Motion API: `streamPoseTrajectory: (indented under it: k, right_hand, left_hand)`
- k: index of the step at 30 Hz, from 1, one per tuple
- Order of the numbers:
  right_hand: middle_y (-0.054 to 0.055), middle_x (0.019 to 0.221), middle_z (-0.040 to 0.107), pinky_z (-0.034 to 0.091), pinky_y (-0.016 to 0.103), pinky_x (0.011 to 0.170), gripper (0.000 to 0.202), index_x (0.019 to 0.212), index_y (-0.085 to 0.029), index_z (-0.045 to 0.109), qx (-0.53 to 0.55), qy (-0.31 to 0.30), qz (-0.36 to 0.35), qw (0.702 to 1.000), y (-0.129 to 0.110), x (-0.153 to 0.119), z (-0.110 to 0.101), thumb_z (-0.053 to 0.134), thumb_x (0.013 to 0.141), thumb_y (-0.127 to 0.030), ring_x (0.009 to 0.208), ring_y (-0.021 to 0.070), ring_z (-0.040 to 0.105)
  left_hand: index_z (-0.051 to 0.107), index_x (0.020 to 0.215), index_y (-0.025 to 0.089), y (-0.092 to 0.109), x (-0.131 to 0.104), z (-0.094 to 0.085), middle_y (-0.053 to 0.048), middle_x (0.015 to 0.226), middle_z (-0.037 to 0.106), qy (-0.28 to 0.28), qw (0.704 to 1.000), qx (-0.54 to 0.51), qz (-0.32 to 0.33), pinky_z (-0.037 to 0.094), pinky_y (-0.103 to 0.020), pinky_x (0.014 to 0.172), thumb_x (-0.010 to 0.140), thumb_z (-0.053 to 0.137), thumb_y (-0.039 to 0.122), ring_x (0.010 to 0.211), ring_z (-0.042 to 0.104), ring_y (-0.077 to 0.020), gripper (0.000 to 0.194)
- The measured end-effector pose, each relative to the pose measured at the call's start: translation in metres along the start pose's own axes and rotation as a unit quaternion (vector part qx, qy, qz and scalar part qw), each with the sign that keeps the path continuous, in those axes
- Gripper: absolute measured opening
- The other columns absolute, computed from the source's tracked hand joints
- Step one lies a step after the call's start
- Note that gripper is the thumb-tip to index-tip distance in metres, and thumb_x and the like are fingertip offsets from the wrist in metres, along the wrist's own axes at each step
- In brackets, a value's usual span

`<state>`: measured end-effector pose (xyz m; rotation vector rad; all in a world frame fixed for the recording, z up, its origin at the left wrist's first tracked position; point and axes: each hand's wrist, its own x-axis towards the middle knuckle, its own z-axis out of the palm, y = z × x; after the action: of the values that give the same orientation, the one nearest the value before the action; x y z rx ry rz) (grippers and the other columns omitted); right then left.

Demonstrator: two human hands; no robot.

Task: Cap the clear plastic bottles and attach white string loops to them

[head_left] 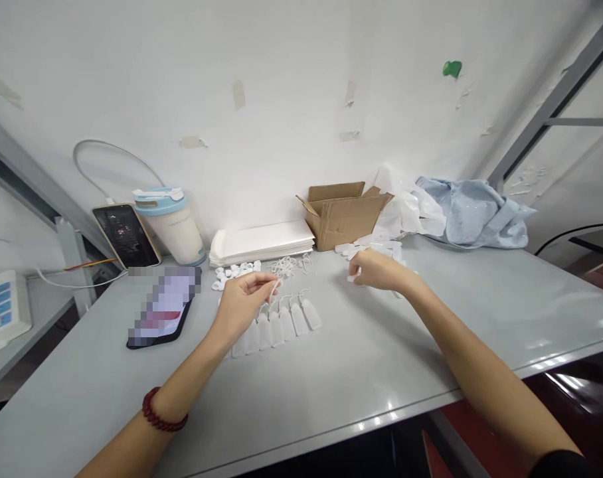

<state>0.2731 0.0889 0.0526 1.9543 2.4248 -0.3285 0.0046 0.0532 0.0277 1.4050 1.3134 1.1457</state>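
My left hand (242,302) is closed in a pinch on a thin white cord (276,285), above a row of translucent white tags (276,328) with short cords at their tops. Right of the row, my right hand (376,269) pinches a small white piece (354,279), mostly covered by the fingers; it looks like a tag. Behind that hand lies a loose pile of similar tags (388,249). A tangle of white cords (291,265) and a cluster of small white ring-like pieces (229,272) lie just beyond my left hand.
Along the wall stand a stack of white sheets (261,240), an open cardboard box (348,222), a plastic bag (411,206) and light blue cloth (473,212). At left are a cup (174,232), a propped phone (125,236) with a cable, and another phone (165,309) lying flat.
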Motion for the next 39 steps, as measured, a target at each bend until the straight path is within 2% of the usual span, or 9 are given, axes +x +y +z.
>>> streamPoseTrajectory:
  k: [5, 11, 19, 27, 34, 39]
  right_hand:
    - [0.004, 0.074, 0.061, 0.040, 0.023, 0.060, 0.015, 0.087, -0.014, 0.067, 0.143, 0.071, -0.116, 0.980, -0.021, -0.002, 0.008, 0.059, 0.075, -0.020, 0.065, 0.0134, 0.055]
    - [0.003, 0.081, 0.063, 0.041, 0.022, 0.061, 0.010, 0.087, -0.016, 0.063, 0.242, 0.156, -0.238, 0.928, -0.047, -0.008, 0.023, 0.060, 0.079, -0.021, 0.063, 0.0097, 0.053]
    - [0.003, 0.085, 0.062, 0.043, 0.022, 0.057, 0.012, 0.092, -0.016, 0.060, 0.264, 0.149, -0.308, 0.902, -0.061, -0.016, 0.034, 0.060, 0.080, -0.018, 0.060, 0.0085, 0.051]
    - [0.003, 0.086, 0.062, 0.043, 0.022, 0.056, 0.012, 0.093, -0.018, 0.059, 0.269, 0.163, -0.312, 0.897, -0.063, -0.017, 0.037, 0.059, 0.081, -0.020, 0.059, 0.0086, 0.051]
    - [0.000, 0.078, 0.060, 0.042, 0.021, 0.056, 0.014, 0.090, -0.019, 0.057, 0.271, 0.177, -0.297, 0.898, -0.064, -0.018, 0.036, 0.062, 0.077, -0.018, 0.059, 0.0086, 0.050]
    - [0.001, 0.084, 0.061, 0.041, 0.021, 0.056, 0.015, 0.091, -0.018, 0.055, 0.276, 0.185, -0.290, 0.897, -0.066, -0.018, 0.037, 0.060, 0.077, -0.018, 0.062, 0.0090, 0.050]
  left_hand:
    - [0.070, 0.078, 0.015, 0.000, -0.005, 0.007, -0.003, 0.070, 0.068, -0.031, 0.999, -0.005, -0.006, 0.048, -0.027, 0.059, 0.067, 0.070, 0.033, 0.055, 0.057, -0.0119, 0.022]
    - [0.070, 0.073, 0.016, 0.010, -0.014, 0.015, -0.002, 0.065, 0.067, -0.060, 0.998, -0.030, -0.018, 0.050, -0.028, 0.061, 0.066, 0.070, 0.033, 0.055, 0.058, -0.0128, 0.019]
    - [0.070, 0.072, 0.016, 0.012, -0.017, 0.019, -0.002, 0.064, 0.066, -0.066, 0.997, -0.042, -0.022, 0.050, -0.028, 0.061, 0.066, 0.069, 0.032, 0.058, 0.059, -0.0147, 0.017]
    - [0.069, 0.075, 0.016, 0.012, -0.019, 0.018, -0.002, 0.069, 0.066, -0.057, 0.997, -0.050, -0.034, 0.051, -0.029, 0.062, 0.067, 0.068, 0.033, 0.059, 0.058, -0.0139, 0.019]
    - [0.067, 0.074, 0.015, 0.013, -0.020, 0.021, -0.002, 0.072, 0.066, -0.059, 0.993, -0.071, -0.067, 0.050, -0.028, 0.063, 0.067, 0.068, 0.033, 0.057, 0.057, -0.0121, 0.019]
    - [0.066, 0.074, 0.015, 0.014, -0.022, 0.023, -0.002, 0.072, 0.066, -0.068, 0.990, -0.087, -0.085, 0.050, -0.027, 0.064, 0.069, 0.067, 0.031, 0.061, 0.058, -0.0123, 0.017]
